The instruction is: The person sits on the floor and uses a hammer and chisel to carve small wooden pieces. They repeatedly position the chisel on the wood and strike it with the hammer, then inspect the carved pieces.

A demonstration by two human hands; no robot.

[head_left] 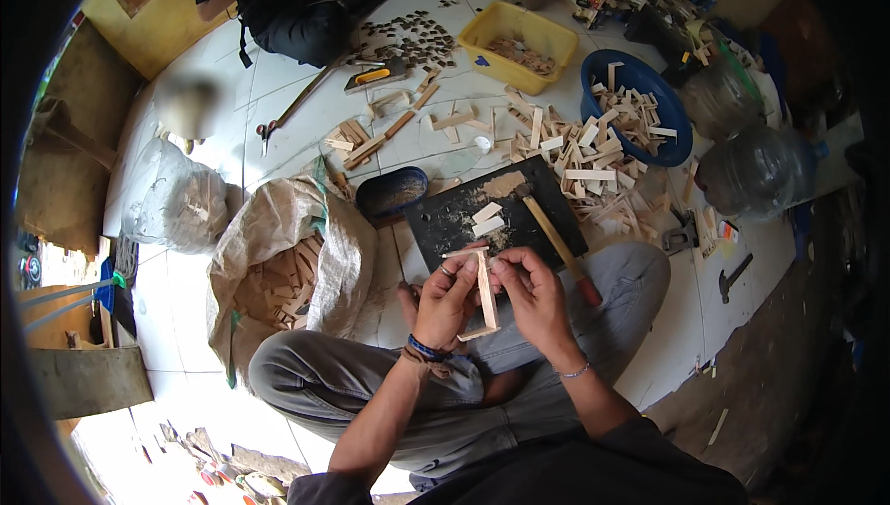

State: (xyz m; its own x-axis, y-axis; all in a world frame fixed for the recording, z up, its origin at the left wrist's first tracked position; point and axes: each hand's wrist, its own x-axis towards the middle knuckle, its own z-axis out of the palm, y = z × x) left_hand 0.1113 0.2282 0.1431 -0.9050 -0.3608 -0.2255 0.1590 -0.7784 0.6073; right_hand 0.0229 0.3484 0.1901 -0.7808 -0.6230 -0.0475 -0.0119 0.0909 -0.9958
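Note:
My left hand [443, 299] grips a small wooden frame [487, 294], a long pale strip with a short strip across each end. The fingers of my right hand [528, 294] are pinched together at its upper end; what lies between those fingertips is too small to make out. Both hands are above my crossed legs, by the near edge of a black board [443, 225]. On that board lie short wooden blocks [488, 225], sawdust and a hammer [553, 238] with a wooden handle, red at its end.
An open sack [357, 268] of wood pieces stands left, beside a dark blue dish [391, 191]. Loose wood pieces [589, 174] spread toward a blue basin [684, 139]. Farther back are a yellow tub [475, 39], scissors [265, 132] and a seated person [301, 23]. Another hammer [734, 278] lies right.

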